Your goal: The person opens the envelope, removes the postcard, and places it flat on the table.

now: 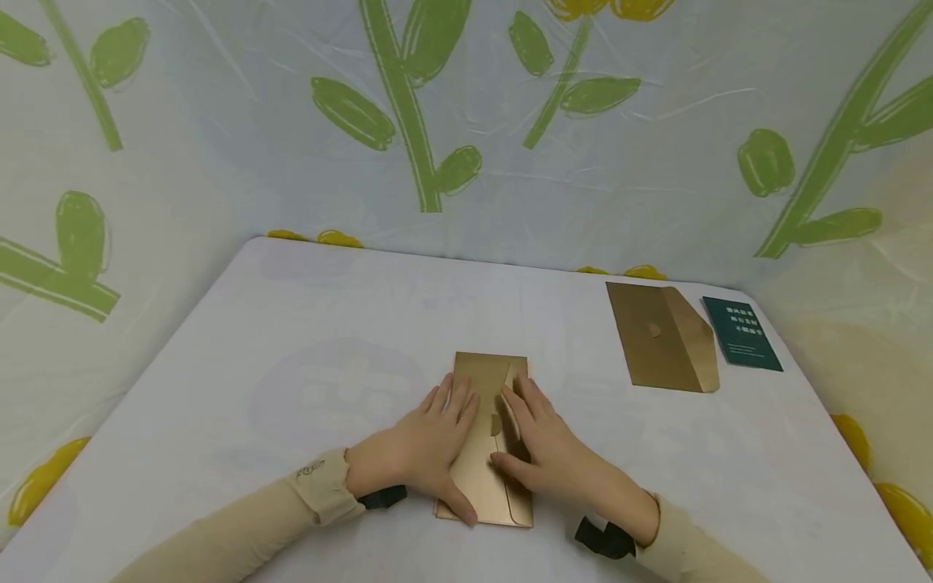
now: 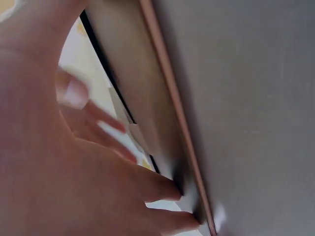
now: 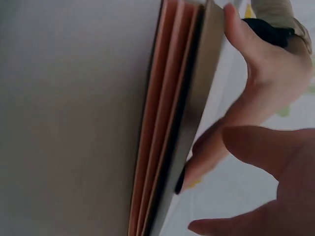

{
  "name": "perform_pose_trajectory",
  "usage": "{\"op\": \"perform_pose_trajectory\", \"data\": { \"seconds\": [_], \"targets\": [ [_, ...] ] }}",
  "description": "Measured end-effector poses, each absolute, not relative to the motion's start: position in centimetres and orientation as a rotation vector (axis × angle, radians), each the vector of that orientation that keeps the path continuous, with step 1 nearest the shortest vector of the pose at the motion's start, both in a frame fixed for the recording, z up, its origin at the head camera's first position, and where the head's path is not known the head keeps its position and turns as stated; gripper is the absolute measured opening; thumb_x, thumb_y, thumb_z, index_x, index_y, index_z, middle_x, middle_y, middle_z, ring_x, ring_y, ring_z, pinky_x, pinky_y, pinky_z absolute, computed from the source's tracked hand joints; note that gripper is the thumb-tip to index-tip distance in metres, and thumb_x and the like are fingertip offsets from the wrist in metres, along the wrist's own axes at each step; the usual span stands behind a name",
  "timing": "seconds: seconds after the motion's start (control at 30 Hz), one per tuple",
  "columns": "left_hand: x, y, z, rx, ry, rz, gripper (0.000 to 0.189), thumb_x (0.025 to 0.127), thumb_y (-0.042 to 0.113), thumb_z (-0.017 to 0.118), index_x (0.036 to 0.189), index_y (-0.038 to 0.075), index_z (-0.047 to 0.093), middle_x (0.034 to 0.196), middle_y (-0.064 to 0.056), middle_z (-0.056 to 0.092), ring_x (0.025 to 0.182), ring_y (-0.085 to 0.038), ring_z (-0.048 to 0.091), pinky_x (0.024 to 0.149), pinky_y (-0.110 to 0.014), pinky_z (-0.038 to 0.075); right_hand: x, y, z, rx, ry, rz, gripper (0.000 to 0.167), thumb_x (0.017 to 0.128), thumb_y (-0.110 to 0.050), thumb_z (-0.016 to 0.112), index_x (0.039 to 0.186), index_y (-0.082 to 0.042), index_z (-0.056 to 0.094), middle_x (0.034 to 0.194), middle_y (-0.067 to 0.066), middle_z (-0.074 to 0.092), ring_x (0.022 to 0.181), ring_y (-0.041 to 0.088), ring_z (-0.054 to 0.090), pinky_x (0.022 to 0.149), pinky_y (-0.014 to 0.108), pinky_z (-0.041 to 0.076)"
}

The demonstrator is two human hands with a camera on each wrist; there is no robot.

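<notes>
Gold envelope: it lay lengthwise on the desk (image 1: 350,324), directly before the person; the gold envelope (image 1: 481,457) showed layered edges in the right-wrist view, though what made up the layers could not be told.
Bracing side: the left hand (image 1: 430,437) rested across the gold envelope's left part, apparently to stop it sliding.
Flap side: the right hand (image 1: 543,445) touched the gold envelope's right part, over the flap (image 1: 521,508), seemingly to guide or flatten it.
Left pose: fingers spread wide and straight, pointing away from the body, thumb stretched toward the gold envelope's near end; nothing gripped.
Right pose: fingers lightly bent near the gold envelope's right edge, thumb well apart toward its middle; nothing pinched.
Brown envelope: the brown envelope (image 1: 649,336) lay right of the gold envelope and farther back, flap unfolded, perhaps set aside for working room.
Green booklet: beyond it, farther right of the gold envelope, sat the green booklet (image 1: 742,334).
</notes>
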State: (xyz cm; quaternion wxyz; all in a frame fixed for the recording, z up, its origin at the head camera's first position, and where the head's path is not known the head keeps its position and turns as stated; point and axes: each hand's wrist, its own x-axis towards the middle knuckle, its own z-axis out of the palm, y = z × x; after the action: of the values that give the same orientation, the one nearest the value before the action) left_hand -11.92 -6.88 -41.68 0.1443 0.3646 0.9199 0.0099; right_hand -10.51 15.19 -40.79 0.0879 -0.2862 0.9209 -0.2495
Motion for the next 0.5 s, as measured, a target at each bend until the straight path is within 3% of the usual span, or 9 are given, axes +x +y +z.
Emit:
{"op": "perform_pose_trajectory", "data": {
  "seconds": [0.17, 0.5],
  "targets": [
    [-12.1, -6.3, -41.3, 1.044, 2.633, -0.025, 0.144, 0.058, 0.092, 0.060, 0.156, -0.003, 0.016, 0.161, -0.029, 0.003, 0.147, -0.048, 0.001, 0.118, -0.052, 0.018, -10.0, 15.1, -41.6, -0.775, 2.617, -0.665, 0.085, 0.098, -0.040, 0.060, 0.155, 0.005, 0.017, 0.161, 0.029, -0.008, 0.147, 0.045, -0.010, 0.112, 0.066, 0.017],
    [-12.5, -5.2, -41.1, 1.028, 2.684, -0.114, 0.141, 0.057, 0.094, 0.058, 0.155, -0.001, 0.025, 0.159, -0.029, 0.015, 0.146, -0.049, 0.009, 0.114, -0.050, 0.029, -9.7, 15.8, -41.4, -0.731, 2.531, -0.732, 0.090, 0.098, -0.049, 0.057, 0.157, 0.002, 0.012, 0.162, 0.020, -0.015, 0.148, 0.040, -0.013, 0.112, 0.067, 0.013]
  ]
}}
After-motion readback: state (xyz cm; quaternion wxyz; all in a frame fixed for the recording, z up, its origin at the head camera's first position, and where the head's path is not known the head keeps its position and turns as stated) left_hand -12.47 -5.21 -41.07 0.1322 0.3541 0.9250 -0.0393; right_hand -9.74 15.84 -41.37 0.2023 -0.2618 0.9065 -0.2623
